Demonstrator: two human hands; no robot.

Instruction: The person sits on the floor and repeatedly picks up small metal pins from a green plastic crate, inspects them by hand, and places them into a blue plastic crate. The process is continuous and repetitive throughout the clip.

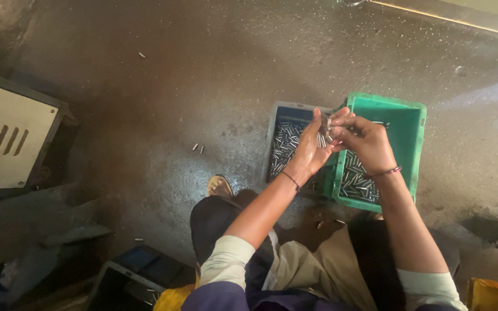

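My left hand [312,147] is cupped, palm up, above a blue crate [276,124], holding several small metal pins [322,138]. My right hand [364,141] is beside it, fingers pinched at the pins in the left palm, above a green crate [413,124]. Both crates hold many short shiny metal pins. The green crate sits tilted against the blue one. Each wrist carries a thin band.
The floor is dark, rough concrete with loose pins [198,148] scattered about. A slotted beige panel [4,141] stands at left. A dark bin [131,276] lies at the bottom left. My sandalled foot [219,185] rests near the blue crate.
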